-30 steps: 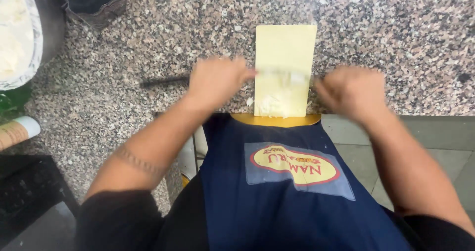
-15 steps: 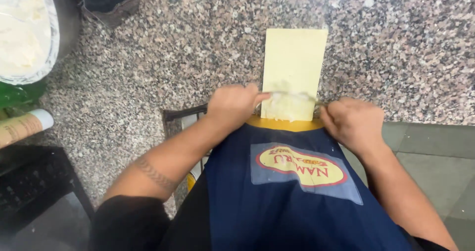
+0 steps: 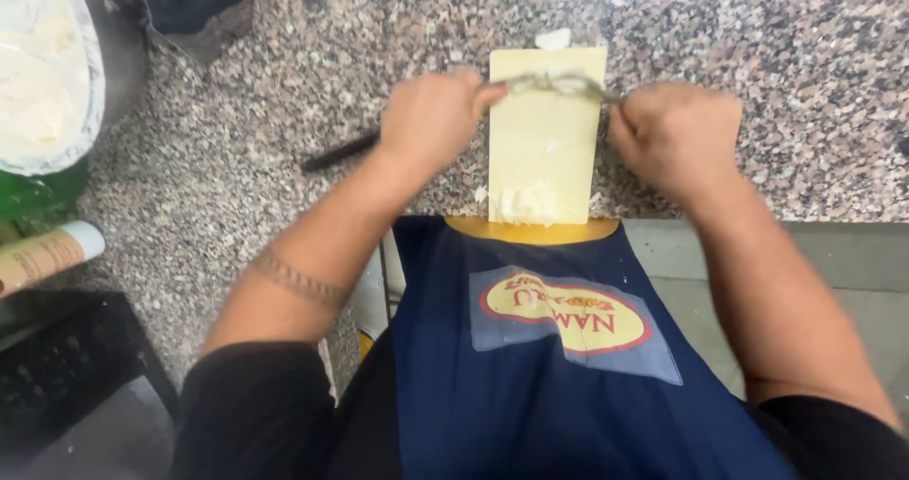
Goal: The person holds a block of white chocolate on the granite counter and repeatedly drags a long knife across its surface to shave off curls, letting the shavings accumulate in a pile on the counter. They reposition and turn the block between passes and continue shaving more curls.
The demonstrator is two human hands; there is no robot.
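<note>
Block: a pale yellow rectangular block (image 3: 546, 134) lies flat on the speckled stone counter (image 3: 284, 92), its long axis running straight away from the person, its near end at the counter's edge by the blue apron (image 3: 568, 366).
Tool: a thin blurred metal tool (image 3: 559, 84) stretches crosswise over the far end of the block, at right angles to its long axis.
Left hand: the left hand (image 3: 431, 120) is closed in a fist on the tool's left end, just beside the block's left edge.
Right hand: the right hand (image 3: 677, 134) is closed on the tool's right end, just beside the block's right edge.
Relation: the block lies between the two hands, both about equally near it.
Head view, surroundings: a dark handle (image 3: 341, 151) lies left of the left hand; a metal bowl (image 3: 80, 73) with white contents sits far left; a small crumb (image 3: 553, 38) lies beyond the block.
</note>
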